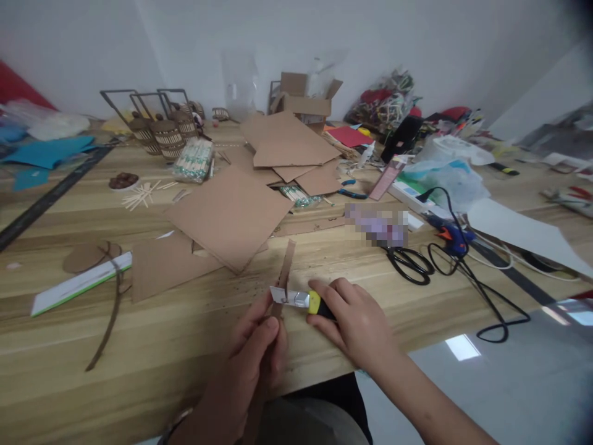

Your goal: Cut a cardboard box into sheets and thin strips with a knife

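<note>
My left hand (pixel 257 346) pinches a narrow brown cardboard strip (pixel 286 261), which points away from me over the table's front part. In my right hand (pixel 354 315) is a yellow and black utility knife (pixel 315 303) with its blade out. The blade (pixel 280 295) lies across the strip, just beyond my left fingertips. Dark crumbs are scattered on the wood near the strip. Part of the strip is hidden under my left fingers, and its lower end runs down toward my lap.
Cardboard sheets (pixel 231 216) are piled beyond my hands. Black-handled scissors (pixel 412 266) and a blue glue gun (pixel 456 238) with a looping cord lie to the right. A dark curved twig (pixel 111 318) is at left. Small baskets (pixel 167 139) stand behind, near a bowl of brown balls (pixel 123 181).
</note>
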The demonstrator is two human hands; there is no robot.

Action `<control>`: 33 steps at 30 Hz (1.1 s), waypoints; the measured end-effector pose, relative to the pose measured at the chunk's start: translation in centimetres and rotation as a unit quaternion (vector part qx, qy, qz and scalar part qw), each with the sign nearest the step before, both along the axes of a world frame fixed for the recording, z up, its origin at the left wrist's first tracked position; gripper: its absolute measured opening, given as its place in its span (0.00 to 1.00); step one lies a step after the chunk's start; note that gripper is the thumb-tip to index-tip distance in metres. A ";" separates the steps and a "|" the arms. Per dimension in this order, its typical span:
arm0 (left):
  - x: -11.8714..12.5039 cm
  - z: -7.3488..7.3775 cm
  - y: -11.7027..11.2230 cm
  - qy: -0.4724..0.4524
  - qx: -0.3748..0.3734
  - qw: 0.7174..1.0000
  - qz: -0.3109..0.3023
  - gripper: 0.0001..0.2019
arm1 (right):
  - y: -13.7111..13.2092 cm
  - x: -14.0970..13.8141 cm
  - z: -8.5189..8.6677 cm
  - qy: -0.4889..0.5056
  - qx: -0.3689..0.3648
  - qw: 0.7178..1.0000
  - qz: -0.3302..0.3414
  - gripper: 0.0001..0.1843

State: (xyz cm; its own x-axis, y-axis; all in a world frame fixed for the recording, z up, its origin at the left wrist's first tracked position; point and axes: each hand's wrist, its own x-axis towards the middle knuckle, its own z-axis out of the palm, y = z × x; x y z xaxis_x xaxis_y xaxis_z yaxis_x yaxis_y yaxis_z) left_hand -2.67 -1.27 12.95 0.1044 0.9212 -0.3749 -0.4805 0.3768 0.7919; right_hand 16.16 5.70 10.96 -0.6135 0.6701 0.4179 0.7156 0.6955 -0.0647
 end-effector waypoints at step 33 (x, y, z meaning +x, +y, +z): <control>-0.4 -1.3 1.1 0.065 0.055 0.995 0.055 0.13 | 0.0 -1.4 0.7 0.028 -0.005 0.999 0.033 0.28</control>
